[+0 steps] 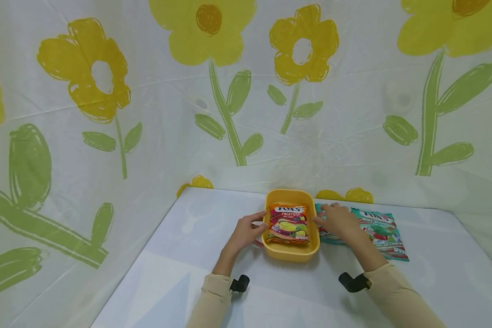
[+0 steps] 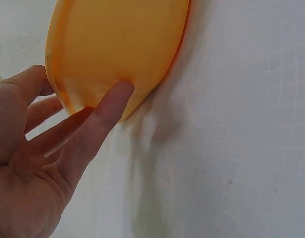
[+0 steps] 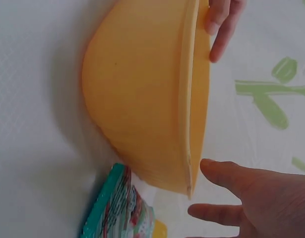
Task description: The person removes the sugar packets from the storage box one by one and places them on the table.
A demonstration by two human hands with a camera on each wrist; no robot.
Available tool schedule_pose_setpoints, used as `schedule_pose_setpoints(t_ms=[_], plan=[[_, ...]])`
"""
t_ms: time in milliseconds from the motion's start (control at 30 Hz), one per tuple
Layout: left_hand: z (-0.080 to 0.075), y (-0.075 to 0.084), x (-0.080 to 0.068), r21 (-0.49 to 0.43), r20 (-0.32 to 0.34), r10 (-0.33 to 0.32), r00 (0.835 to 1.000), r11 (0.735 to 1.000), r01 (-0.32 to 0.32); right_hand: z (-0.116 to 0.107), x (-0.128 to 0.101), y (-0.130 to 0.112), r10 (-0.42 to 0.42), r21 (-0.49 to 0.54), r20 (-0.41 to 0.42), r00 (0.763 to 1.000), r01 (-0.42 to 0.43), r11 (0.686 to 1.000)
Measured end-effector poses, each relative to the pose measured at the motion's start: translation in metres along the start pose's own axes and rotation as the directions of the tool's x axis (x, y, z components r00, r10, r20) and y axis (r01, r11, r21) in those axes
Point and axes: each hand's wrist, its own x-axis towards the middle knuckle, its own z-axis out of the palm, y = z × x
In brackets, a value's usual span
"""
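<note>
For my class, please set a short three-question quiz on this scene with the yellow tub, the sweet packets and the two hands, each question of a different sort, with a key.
1. True or false: the red Fox's Fruits packet lies inside the yellow tub.
2. Multiple choice: where is the teal packet? A) in the tub B) on the table, on the tub's right C) in the left hand.
3. Fill in: the left hand touches the tub's ____ wall.

Key:
1. True.
2. B; it lies flat on the white table, partly under the right hand, whose fingers are straight by the tub's rim.
3. Left; the left wrist view shows straight fingers against the wall's outside.
</note>
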Motion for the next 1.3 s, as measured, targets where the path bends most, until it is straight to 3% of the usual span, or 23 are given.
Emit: schedule_pose_setpoints(t_ms=[533, 867, 1300], plan=[[-0.001, -0.002, 0.000, -0.005, 0.008, 0.003, 1.000, 1.000, -0.003, 0.017, 0.005, -0.044, -0.038, 0.062, -0.079, 0.996, 0.043, 0.997], [-0.001, -0.001, 0.000, -0.004, 0.011, 0.000, 1.000, 1.000, 0.000, 0.025, 0.006, -0.068, -0.051, 0.121, -0.042, 0.998, 0.055, 0.991], [-0.002, -0.001, 0.001, -0.016, 0.023, -0.003, 1.000, 1.000, 0.003, 0.044, 0.014, -0.085, -0.002, 0.152, -0.009, 1.000, 0.003, 0.988]])
